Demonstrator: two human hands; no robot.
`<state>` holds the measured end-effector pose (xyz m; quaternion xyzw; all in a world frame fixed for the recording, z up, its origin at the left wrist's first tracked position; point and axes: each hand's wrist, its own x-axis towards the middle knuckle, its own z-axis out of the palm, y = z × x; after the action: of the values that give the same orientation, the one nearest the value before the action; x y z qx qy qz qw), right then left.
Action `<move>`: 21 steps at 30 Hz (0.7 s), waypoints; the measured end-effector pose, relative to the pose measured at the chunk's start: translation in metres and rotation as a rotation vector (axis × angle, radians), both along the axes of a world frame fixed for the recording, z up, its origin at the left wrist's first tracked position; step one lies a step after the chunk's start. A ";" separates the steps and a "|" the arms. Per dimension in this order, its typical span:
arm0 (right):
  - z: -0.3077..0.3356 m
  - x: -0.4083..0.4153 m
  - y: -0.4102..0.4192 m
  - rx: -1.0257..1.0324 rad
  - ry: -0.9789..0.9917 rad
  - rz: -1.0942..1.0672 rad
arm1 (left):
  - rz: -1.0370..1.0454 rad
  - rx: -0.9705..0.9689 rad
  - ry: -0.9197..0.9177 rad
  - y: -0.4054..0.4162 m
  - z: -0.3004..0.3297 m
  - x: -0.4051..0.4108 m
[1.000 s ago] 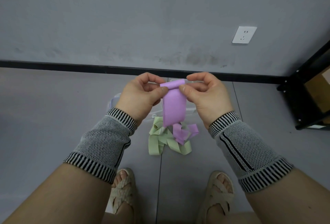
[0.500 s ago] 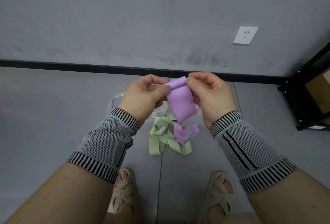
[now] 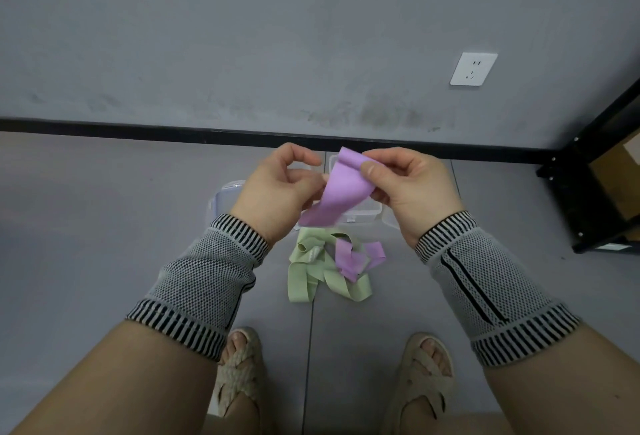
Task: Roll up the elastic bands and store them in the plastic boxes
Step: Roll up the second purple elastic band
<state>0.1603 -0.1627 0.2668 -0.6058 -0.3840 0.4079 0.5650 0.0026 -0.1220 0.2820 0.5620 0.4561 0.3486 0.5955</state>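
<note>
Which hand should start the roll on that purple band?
Right hand, probably: its thumb and fingers already pinch the purple band's top edge. The left hand only touches its side.

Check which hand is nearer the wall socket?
Right. The right hand sits below and slightly left of the wall socket; the left hand is farther left, across the purple band.

Purple elastic band — top edge pinched by right hand, lower part against left hand. Below the hands: loose green bands, purple band; clear plastic boxes behind.
</note>
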 end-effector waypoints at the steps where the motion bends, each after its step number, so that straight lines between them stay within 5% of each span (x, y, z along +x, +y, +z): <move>1: 0.000 0.000 0.000 -0.003 0.060 -0.016 | -0.013 0.020 0.025 -0.001 0.000 0.000; 21: 0.004 -0.004 0.001 0.026 0.342 0.017 | -0.013 -0.116 -0.044 0.005 -0.004 -0.003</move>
<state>0.1566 -0.1620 0.2709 -0.5170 -0.2926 0.5049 0.6262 -0.0002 -0.1170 0.2778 0.5216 0.4588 0.3299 0.6392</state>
